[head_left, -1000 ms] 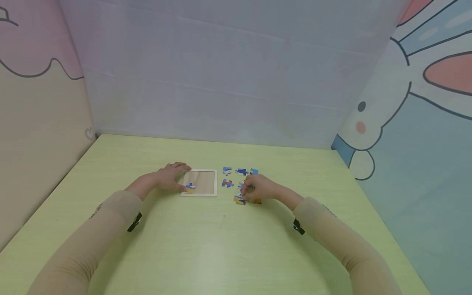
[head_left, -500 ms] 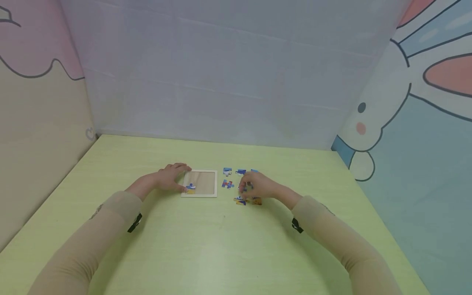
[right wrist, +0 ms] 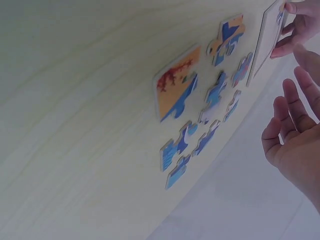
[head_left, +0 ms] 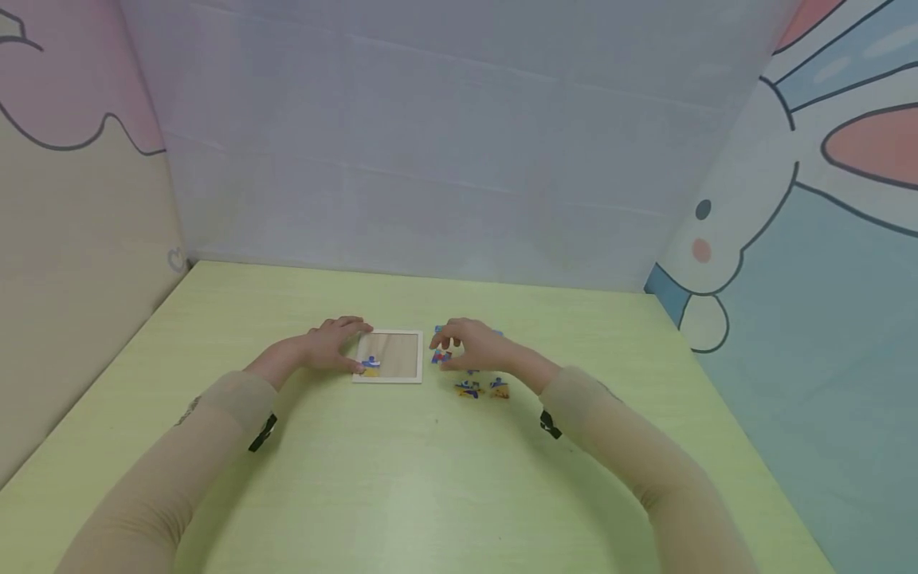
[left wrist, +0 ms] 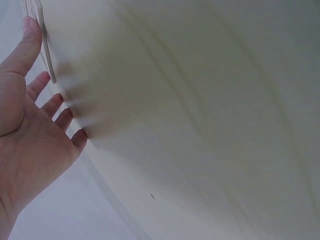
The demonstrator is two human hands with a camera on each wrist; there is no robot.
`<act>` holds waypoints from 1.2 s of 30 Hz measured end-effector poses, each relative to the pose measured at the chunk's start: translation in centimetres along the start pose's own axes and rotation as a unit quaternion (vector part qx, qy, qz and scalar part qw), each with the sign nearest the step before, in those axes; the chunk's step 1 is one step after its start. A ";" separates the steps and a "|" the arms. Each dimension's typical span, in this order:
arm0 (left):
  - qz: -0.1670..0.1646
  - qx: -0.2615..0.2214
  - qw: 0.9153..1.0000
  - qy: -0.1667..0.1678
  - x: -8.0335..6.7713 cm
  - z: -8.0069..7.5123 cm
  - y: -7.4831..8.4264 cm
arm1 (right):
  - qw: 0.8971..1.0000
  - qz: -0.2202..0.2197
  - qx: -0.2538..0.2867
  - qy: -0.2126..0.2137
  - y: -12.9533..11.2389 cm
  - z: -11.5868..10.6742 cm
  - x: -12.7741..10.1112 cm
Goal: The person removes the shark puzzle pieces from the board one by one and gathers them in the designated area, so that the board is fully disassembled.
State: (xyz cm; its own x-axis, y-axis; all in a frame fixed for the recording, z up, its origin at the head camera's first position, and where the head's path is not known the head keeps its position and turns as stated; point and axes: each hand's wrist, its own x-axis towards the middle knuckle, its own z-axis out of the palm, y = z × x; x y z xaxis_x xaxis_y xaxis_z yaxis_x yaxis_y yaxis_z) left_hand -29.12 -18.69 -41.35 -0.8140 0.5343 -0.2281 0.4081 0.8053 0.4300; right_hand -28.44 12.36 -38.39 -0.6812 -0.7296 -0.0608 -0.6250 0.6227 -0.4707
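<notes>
A pale wooden puzzle frame (head_left: 387, 380) lies flat, with one blue, white and yellow jigsaw piece (head_left: 370, 367) in its near left corner. My left hand (head_left: 330, 344) rests against the frame's left side, thumb at the near corner and fingers at the far one. Just right of the frame, my right hand (head_left: 476, 344) hovers over the loose pieces with fingers loosely bent. In the right wrist view that hand (right wrist: 300, 140) shows nothing in its fingers. Beneath its fingertips is a red and blue piece (head_left: 439, 359). The hand hides several others from the head camera.
Nearer to me lie a yellow and blue piece (head_left: 469, 390) and an orange one (head_left: 500, 389). The right wrist view shows an orange corner piece (right wrist: 172, 82) with red coral and several blue pieces (right wrist: 177, 172). Walls stand around the light table (head_left: 402, 478).
My right hand has moved left from the middle loose pieces towards the frame, and its fingers have spread apart. My left hand has stayed at the frame.
</notes>
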 end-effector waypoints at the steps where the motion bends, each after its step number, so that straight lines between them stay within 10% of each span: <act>1: 0.000 0.000 1.000 -0.001 0.0 0.0 0.0 | 1.000 -0.003 -0.001 0.000 -0.1 0.1 0.4; 36: 0.005 0.006 1.000 -0.009 -0.6 -0.2 -0.1 | 0.999 -0.019 -0.037 -0.031 -2.7 5.0 8.1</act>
State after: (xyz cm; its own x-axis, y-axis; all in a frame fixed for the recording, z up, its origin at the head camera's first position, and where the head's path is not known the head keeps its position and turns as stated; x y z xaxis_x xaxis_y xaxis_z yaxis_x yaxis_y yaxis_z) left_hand -28.75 -19.10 -41.09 -0.8025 0.5463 -0.2399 0.4210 0.8034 0.4211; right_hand -30.38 3.34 -42.00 -0.6336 -0.7672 -0.0997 -0.6772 0.6122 -0.4081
